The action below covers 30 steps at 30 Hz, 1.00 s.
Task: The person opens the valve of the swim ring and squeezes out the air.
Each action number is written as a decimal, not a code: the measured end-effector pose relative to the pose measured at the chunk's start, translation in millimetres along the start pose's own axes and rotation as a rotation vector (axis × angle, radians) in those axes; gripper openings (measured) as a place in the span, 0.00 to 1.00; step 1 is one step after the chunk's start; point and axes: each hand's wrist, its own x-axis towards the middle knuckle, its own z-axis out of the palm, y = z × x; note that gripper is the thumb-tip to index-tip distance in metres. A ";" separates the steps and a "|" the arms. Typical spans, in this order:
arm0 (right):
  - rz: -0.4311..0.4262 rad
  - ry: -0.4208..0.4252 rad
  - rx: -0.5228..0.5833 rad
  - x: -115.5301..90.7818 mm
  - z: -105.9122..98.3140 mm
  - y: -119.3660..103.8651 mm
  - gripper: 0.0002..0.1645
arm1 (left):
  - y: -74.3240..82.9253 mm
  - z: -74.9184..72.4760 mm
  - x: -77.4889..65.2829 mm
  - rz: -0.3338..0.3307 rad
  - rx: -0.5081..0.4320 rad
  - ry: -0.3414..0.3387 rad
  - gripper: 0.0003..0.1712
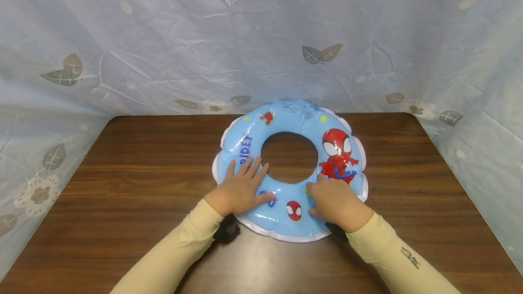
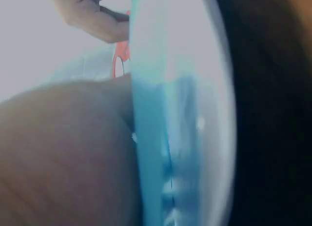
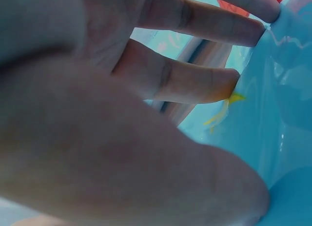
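A light blue inflatable swim ring (image 1: 261, 117) with a scalloped white edge lies on the table, printed with a red-and-blue masked cartoon figure (image 1: 337, 153). On its near left part rests my left hand (image 1: 241, 189), palm down, fingers spread over the blue lettering. My right hand (image 1: 337, 201) touches the near right part, beside the small red mask print (image 1: 293, 211). In the right wrist view, fairly straight fingers (image 3: 200, 82) and the thumb (image 3: 234, 182) press their tips against the blue vinyl, near a yellow star. The left wrist view shows the ring's side (image 2: 170, 138) close up.
The brown wood-grain table (image 1: 143, 171) extends to both sides of the ring. Behind it hangs a pale grey-blue curtain (image 1: 261, 35) with leaf and flower prints, right at the table's far edge. Dark wrist devices (image 1: 226, 229) sit under the cream sleeves (image 1: 175, 248).
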 end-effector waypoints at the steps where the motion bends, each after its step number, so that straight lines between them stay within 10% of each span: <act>1: -0.001 0.002 -0.001 0.0 0.0 0.2 0.38 | 0.7 1.1 0.1 -0.001 0.013 0.008 0.53; 30: 0.008 -0.009 0.010 -0.7 0.7 -1.6 0.44 | 2.4 -5.5 -3.2 0.006 0.025 -0.039 0.71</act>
